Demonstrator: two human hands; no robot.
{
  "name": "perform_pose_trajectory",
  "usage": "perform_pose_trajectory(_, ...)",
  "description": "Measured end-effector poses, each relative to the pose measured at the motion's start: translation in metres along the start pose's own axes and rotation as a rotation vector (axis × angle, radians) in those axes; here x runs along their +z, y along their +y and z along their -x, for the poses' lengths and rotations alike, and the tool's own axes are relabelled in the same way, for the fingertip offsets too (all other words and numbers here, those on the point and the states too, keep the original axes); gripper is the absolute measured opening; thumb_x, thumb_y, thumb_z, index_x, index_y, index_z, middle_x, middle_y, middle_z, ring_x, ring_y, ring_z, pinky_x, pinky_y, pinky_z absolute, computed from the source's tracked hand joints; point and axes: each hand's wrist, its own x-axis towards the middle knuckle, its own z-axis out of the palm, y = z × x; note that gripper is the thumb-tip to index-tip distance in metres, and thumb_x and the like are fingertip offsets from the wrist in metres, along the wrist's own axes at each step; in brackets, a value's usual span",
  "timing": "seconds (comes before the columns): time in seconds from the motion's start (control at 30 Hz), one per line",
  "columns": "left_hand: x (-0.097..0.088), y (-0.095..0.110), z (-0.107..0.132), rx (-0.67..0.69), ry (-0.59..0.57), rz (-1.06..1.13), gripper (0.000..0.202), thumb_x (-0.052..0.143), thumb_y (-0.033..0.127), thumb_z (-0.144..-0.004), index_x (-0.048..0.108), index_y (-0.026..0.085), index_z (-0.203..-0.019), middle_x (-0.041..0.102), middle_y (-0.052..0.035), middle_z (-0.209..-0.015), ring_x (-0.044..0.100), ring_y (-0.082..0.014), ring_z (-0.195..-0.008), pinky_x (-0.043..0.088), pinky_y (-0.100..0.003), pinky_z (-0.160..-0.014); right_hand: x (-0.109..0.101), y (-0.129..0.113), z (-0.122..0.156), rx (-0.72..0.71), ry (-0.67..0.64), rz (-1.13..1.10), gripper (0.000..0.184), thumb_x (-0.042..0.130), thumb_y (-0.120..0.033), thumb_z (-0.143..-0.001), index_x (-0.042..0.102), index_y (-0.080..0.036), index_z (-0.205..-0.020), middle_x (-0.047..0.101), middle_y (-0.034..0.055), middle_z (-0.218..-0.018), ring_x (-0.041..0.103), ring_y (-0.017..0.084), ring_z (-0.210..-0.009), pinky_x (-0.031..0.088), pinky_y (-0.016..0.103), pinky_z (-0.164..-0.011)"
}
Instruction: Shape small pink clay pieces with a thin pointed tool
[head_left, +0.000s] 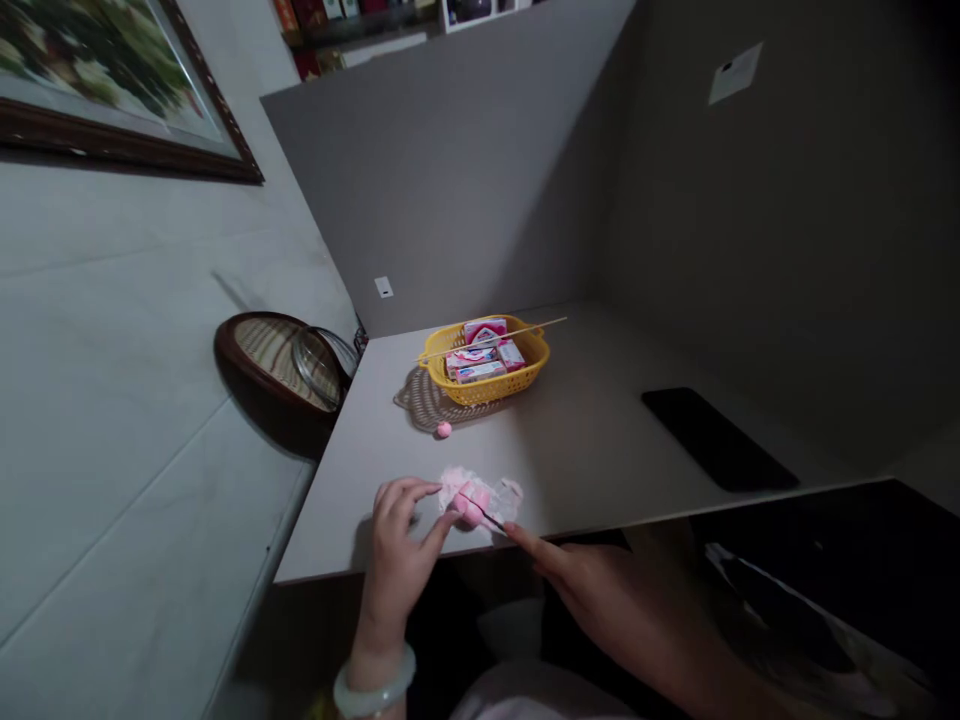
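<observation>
Left grip: closed on pink wrapped ball. Right grip: closure unclear, touching dark stick; a slip could tear the ball.

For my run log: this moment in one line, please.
left hand: on pink ball; right hand: at thin stick; also: yellow basket, small pink ball

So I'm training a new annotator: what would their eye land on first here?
Probably the yellow plastic basket at the back of the table, holding pink-and-white boxes with a thin wooden skewer across it. Next, at the table's front edge, the left hand and right hand sit around a pink lump on crinkled pink tissue, a thin dark stick lying across it.
</observation>
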Motion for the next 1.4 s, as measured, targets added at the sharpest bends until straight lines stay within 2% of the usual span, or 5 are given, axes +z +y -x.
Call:
perform_pose_trajectory(0.1, 0.01, 0.004, 0.016, 0.021, -0.049, -0.051, 0.025, 0.073, 0.03, -0.086, 0.063, 0.024, -0.109, 0.065, -0.0058, -0.104, 0.058, -0.0234, -0.101, 0.052, -0.036, -0.084, -0.005, 0.001, 0.001, -0.005, -0.103, 0.058, 0.062, 0.047, -0.01, -0.094, 0.044, -0.039, -0.149, 0.078, 0.0018, -0.105, 0.076, 0.022, -0.083, 0.052, 0.027, -0.064)
perform_pose_trajectory(0.37, 0.018, 0.021, 0.017, 0.034, 0.001, -0.143, 0.019, 0.075, 0.031, -0.085, 0.067, 0.023, -0.099, 0.071, -0.0042, -0.095, 0.061, -0.0228, -0.093, 0.051, -0.036, -0.082, -0.001, 0.01, 0.0, -0.086, -0.076, 0.031, 0.058, 0.045, -0.012, -0.097, 0.044, -0.034, -0.15, 0.07, 0.0057, -0.125, 0.071, 0.024, -0.106, 0.055, 0.032, -0.082)
perform_pose_trajectory(0.73, 0.035, 0.027, 0.027, -0.005, 0.104, -0.189, 0.014, 0.066, 0.027, -0.089, 0.064, 0.02, -0.101, 0.07, -0.0072, -0.099, 0.061, -0.025, -0.098, 0.052, -0.042, -0.088, 0.003, -0.011, 0.003, -0.082, -0.067, 0.156, 0.065, 0.039, -0.006, -0.093, 0.037, -0.024, -0.155, 0.078, 0.0139, -0.091, 0.075, 0.028, -0.077, 0.052, 0.031, -0.064)
perform_pose_trajectory(1.17, 0.049, 0.028, 0.03, -0.041, 0.278, -0.262, 0.015, 0.062, 0.019, -0.084, 0.061, 0.019, -0.1, 0.068, -0.0078, -0.097, 0.06, -0.0274, -0.096, 0.051, -0.045, -0.087, 0.027, -0.021, 0.005, -0.088, -0.041, 0.048, 0.064, 0.029, -0.006, -0.093, 0.032, -0.015, -0.156, 0.077, 0.0139, -0.091, 0.074, 0.02, -0.079, 0.047, 0.023, -0.065)
perform_pose_trajectory(1.4, 0.049, 0.029, 0.031, -0.038, 0.264, -0.243, 0.014, 0.063, 0.022, -0.085, 0.06, 0.019, -0.099, 0.067, -0.0075, -0.097, 0.06, -0.0282, -0.095, 0.05, -0.045, -0.086, 0.028, -0.026, -0.013, -0.083, 0.026, 0.008, 0.063, 0.031, -0.008, -0.093, 0.034, -0.018, -0.156, 0.076, 0.0154, -0.101, 0.073, 0.02, -0.084, 0.048, 0.023, -0.068)
